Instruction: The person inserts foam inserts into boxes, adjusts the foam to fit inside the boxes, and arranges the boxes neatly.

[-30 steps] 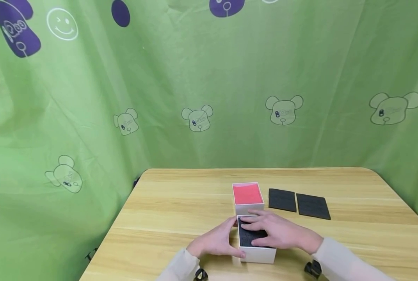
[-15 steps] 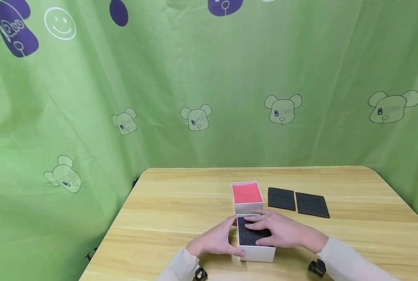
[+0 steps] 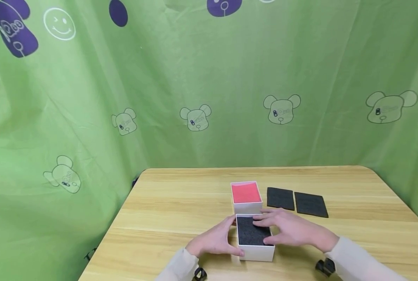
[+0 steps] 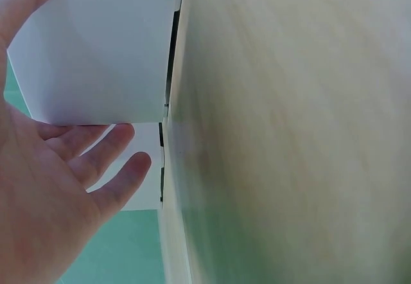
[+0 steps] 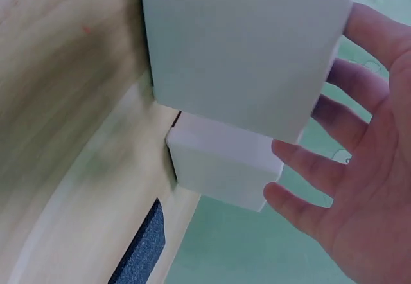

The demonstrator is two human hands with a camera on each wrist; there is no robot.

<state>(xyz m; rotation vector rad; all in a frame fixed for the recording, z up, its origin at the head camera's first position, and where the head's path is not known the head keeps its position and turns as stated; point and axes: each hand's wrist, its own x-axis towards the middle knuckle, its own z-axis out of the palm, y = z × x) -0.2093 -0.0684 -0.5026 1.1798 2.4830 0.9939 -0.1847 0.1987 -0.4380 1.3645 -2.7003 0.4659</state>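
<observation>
A white box stands near the table's front, with a black foam pad lying inside its top. My left hand holds the box by its left side, thumb at the near corner and fingers round the far one. In the left wrist view the fingers curve behind the box wall. Over the right rim hovers or rests my right hand, its fingers spread and its tips at the pad's right part; contact is hard to tell. The right wrist view shows those fingers loosely bent along the top edge.
Directly behind stands a second white box with a red sheet inside. Two flat black foam pads, a left one and a right one, lie to its right. A green curtain hangs behind the wooden table.
My right hand has slid rightward across the black foam pad to the box's right rim, uncovering more of the pad. The left hand and the box stay in place.
</observation>
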